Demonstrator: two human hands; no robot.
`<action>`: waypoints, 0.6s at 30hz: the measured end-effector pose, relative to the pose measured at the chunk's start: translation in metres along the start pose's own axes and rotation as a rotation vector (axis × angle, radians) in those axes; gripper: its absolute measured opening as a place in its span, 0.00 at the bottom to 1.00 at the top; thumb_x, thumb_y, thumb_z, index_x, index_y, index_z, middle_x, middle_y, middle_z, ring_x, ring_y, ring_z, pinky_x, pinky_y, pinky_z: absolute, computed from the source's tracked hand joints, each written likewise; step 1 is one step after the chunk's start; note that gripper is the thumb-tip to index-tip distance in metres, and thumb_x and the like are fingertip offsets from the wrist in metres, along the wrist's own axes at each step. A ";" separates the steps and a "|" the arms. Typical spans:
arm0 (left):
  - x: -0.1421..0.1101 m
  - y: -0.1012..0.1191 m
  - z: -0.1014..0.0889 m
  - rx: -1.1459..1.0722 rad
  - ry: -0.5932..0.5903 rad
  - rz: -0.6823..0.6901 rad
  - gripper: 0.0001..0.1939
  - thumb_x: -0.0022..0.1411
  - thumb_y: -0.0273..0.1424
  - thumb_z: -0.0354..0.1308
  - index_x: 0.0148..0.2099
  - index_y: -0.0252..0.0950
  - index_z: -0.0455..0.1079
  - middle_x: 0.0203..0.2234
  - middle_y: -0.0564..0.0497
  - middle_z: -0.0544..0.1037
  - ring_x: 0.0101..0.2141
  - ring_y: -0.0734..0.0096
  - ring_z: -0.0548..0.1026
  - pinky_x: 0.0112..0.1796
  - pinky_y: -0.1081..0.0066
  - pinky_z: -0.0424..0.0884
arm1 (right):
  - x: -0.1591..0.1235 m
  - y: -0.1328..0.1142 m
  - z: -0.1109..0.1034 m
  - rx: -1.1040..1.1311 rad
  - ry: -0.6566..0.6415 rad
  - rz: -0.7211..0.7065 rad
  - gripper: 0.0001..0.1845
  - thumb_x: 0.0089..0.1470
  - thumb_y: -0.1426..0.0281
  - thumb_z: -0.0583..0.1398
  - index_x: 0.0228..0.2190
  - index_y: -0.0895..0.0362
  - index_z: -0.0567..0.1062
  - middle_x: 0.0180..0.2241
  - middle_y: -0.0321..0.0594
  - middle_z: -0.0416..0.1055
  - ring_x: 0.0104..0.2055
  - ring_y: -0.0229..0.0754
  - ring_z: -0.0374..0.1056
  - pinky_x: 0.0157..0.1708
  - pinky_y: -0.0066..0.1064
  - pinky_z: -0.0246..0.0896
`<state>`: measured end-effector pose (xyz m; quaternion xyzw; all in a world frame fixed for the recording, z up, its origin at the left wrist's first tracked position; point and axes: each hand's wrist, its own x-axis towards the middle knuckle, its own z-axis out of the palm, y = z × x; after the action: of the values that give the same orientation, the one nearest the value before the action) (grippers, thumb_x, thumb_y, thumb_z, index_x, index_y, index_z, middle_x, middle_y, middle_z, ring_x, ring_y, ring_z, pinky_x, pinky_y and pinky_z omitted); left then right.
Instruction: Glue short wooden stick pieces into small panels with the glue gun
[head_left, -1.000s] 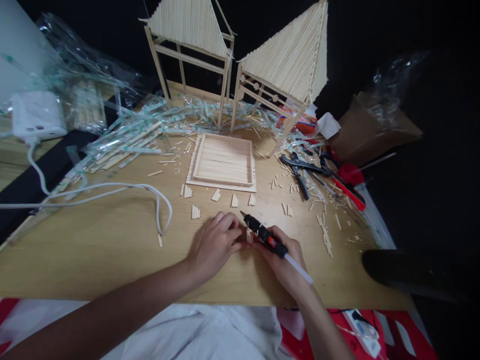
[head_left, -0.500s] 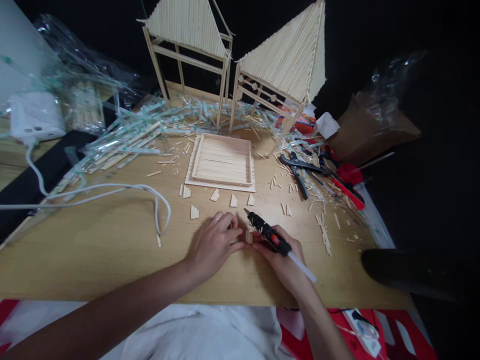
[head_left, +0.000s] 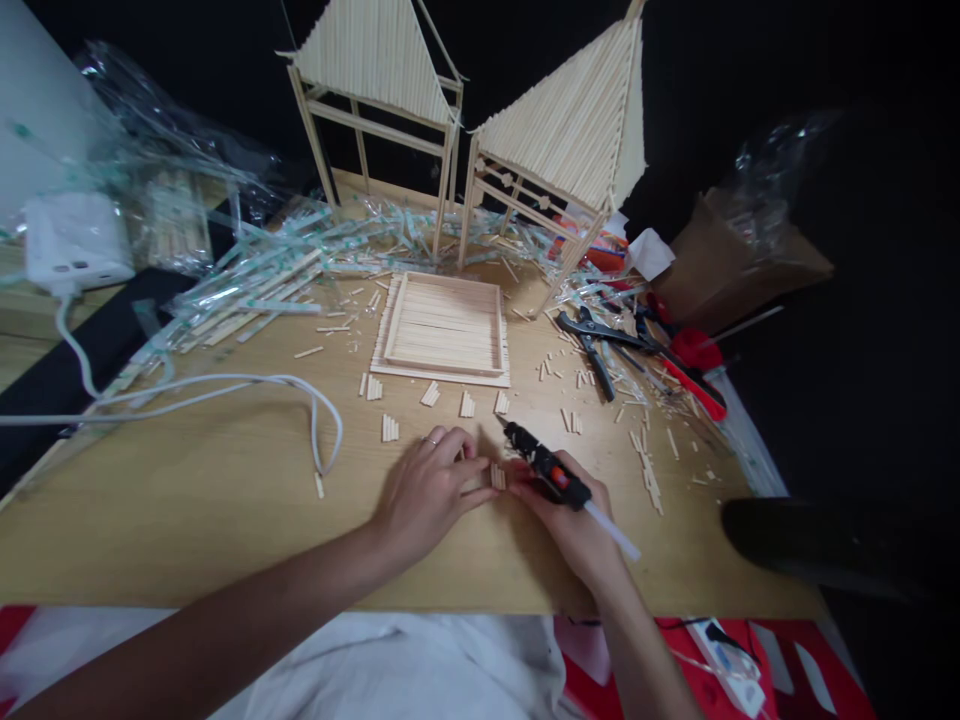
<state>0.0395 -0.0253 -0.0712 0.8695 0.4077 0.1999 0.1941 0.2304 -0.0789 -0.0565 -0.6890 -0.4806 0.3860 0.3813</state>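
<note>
A small bundle of short wooden sticks [head_left: 498,476] lies between my hands low over the table. My left hand [head_left: 435,480] pinches its left side with thumb and fingertips. My right hand [head_left: 574,510] holds a black glue gun [head_left: 541,462], its nozzle pointing away to the upper left and a clear glue stick poking out of the back. The right fingertips also reach the bundle's right side. Beyond the hands, several similar little stick groups [head_left: 467,403] lie in a loose row before a square wooden tray-like frame [head_left: 448,322] on a stick mat.
Two stick-built roofed structures, one at left [head_left: 371,65] and one at right [head_left: 562,110], stand behind. Pliers [head_left: 592,340] and offcuts lie on the right. A white cable [head_left: 247,378] loops at left, near plastic-wrapped sticks [head_left: 247,260].
The glue gun has shifted slightly right and down with my right hand, and the right fingertips have eased a little off the stick bundle. My left hand stays nearly still.
</note>
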 end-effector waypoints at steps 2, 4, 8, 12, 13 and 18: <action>0.000 -0.001 0.000 -0.009 0.010 -0.002 0.15 0.59 0.41 0.58 0.46 0.41 0.73 0.38 0.49 0.69 0.41 0.63 0.66 0.39 0.64 0.65 | 0.004 0.004 -0.009 0.064 0.095 0.049 0.16 0.43 0.64 0.67 0.36 0.56 0.76 0.35 0.40 0.78 0.35 0.46 0.73 0.36 0.34 0.66; 0.000 -0.001 0.001 -0.018 0.027 -0.008 0.15 0.59 0.41 0.58 0.46 0.41 0.73 0.38 0.48 0.69 0.41 0.63 0.66 0.39 0.64 0.65 | 0.008 0.010 -0.021 0.086 0.172 0.070 0.17 0.42 0.64 0.67 0.36 0.57 0.77 0.37 0.42 0.78 0.38 0.47 0.73 0.40 0.36 0.66; 0.000 -0.003 0.004 -0.066 0.070 -0.043 0.14 0.57 0.39 0.61 0.45 0.42 0.74 0.38 0.49 0.69 0.40 0.63 0.66 0.39 0.64 0.65 | 0.013 0.024 -0.040 0.166 0.300 0.060 0.18 0.42 0.61 0.68 0.35 0.57 0.78 0.39 0.44 0.78 0.44 0.51 0.71 0.44 0.40 0.64; 0.000 -0.001 -0.002 -0.227 0.135 -0.119 0.14 0.54 0.39 0.63 0.44 0.44 0.75 0.37 0.51 0.68 0.40 0.65 0.67 0.42 0.65 0.65 | 0.013 0.023 -0.043 0.217 0.325 0.085 0.18 0.40 0.60 0.68 0.33 0.58 0.77 0.37 0.44 0.79 0.41 0.51 0.72 0.40 0.38 0.66; 0.001 0.002 -0.007 -0.283 0.146 -0.143 0.14 0.54 0.39 0.64 0.44 0.45 0.75 0.37 0.51 0.68 0.41 0.66 0.67 0.43 0.65 0.64 | 0.012 0.022 -0.042 0.228 0.327 0.089 0.17 0.39 0.61 0.69 0.31 0.57 0.77 0.35 0.43 0.79 0.39 0.50 0.72 0.39 0.37 0.66; 0.010 0.033 -0.056 -0.514 0.156 -0.247 0.13 0.53 0.38 0.65 0.43 0.48 0.75 0.39 0.53 0.65 0.42 0.69 0.66 0.46 0.68 0.63 | 0.012 0.023 -0.039 0.431 0.349 0.088 0.16 0.37 0.63 0.70 0.27 0.55 0.71 0.35 0.40 0.79 0.39 0.48 0.73 0.32 0.32 0.64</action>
<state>0.0378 -0.0271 -0.0053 0.7177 0.4603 0.3375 0.3989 0.2770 -0.0792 -0.0633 -0.6681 -0.2841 0.3709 0.5792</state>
